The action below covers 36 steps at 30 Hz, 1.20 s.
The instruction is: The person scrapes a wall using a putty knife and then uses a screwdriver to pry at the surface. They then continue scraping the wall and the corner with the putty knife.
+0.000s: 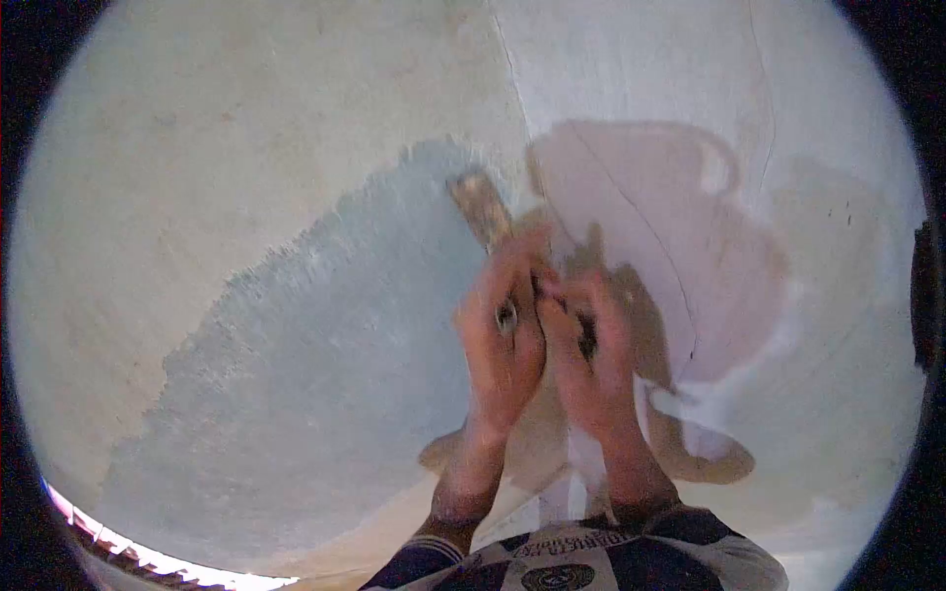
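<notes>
A flat, mottled, worn tool (480, 207), like a scraper or brush, sticks up and left from my left hand (503, 335), whose fingers are closed round it. A small round dark shape with a pale rim shows in this hand. My right hand (593, 340) is beside it, fingers curled in and touching or nearly touching the left fingertips. Something dark shows within the right hand, too blurred to name. Behind the hands is a pale surface (246, 128) with a blue-grey patch (325, 364) on the left.
Thin cracks run down the surface at the upper middle and right. A pinkish patch (690, 246) and shadows lie right of the hands. A bright strip (168, 561) shows at the lower left edge, a dark object (924, 295) at the right edge. My patterned shirt shows below.
</notes>
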Each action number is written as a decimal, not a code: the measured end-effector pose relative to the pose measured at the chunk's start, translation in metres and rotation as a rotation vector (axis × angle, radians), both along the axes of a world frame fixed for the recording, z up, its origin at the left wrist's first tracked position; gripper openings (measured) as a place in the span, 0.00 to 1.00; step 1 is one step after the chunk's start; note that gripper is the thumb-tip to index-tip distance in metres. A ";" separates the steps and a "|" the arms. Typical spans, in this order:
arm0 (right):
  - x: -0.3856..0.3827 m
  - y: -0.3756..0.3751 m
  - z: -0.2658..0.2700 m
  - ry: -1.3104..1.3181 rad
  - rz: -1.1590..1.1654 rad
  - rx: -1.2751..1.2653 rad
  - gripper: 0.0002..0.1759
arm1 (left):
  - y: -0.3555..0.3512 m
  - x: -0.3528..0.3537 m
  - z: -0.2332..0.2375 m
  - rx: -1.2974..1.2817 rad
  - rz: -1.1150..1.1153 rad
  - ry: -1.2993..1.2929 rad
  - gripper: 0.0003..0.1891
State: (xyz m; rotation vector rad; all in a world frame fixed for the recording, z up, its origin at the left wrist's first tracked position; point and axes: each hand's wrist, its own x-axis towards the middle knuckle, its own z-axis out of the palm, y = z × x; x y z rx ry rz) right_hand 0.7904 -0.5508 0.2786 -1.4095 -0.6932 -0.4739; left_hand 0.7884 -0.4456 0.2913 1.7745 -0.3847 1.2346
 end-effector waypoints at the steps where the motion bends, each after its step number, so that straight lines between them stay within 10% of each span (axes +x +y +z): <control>1: 0.009 -0.004 -0.001 -0.016 -0.049 -0.029 0.12 | -0.008 0.002 0.001 0.018 -0.017 0.012 0.21; 36: 0.002 0.006 0.011 -0.030 0.036 0.055 0.13 | 0.016 0.006 0.028 0.113 -0.080 -0.037 0.19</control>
